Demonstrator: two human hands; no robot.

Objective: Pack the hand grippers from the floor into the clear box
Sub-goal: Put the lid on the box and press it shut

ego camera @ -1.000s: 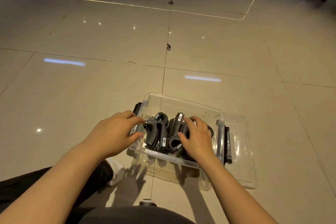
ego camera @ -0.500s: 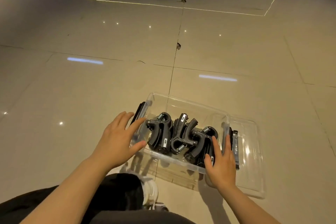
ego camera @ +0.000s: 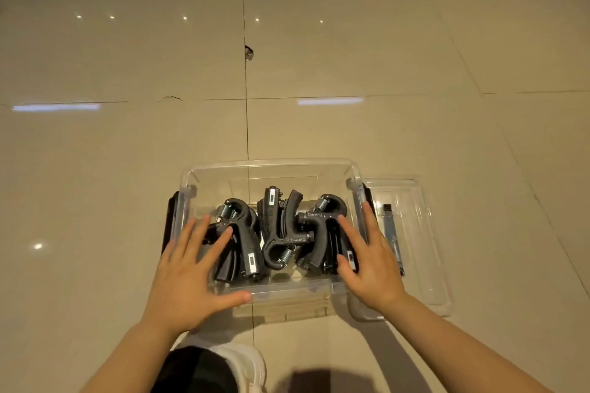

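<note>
The clear box (ego camera: 271, 167) stands on the tiled floor in front of me. Several black hand grippers (ego camera: 289, 234) with metal springs lie packed side by side inside it. My left hand (ego camera: 191, 268) hovers flat with fingers spread over the box's left near corner, above the leftmost hand gripper (ego camera: 245, 239). My right hand (ego camera: 367, 262) is also spread, over the box's right side, its fingers above the rightmost hand gripper (ego camera: 322, 217) and the right wall. Neither hand holds anything.
The clear lid (ego camera: 418, 233) lies flat on the floor against the box's right side, with a black latch (ego camera: 392, 233) showing through it. A black latch (ego camera: 169, 220) sits on the box's left end. My knee and white shoe (ego camera: 245, 367) are just below the box.
My right hand left the hand grippers and moved to the box's right side. My left hand opened flat over the left corner. The view tilted down and closer.
</note>
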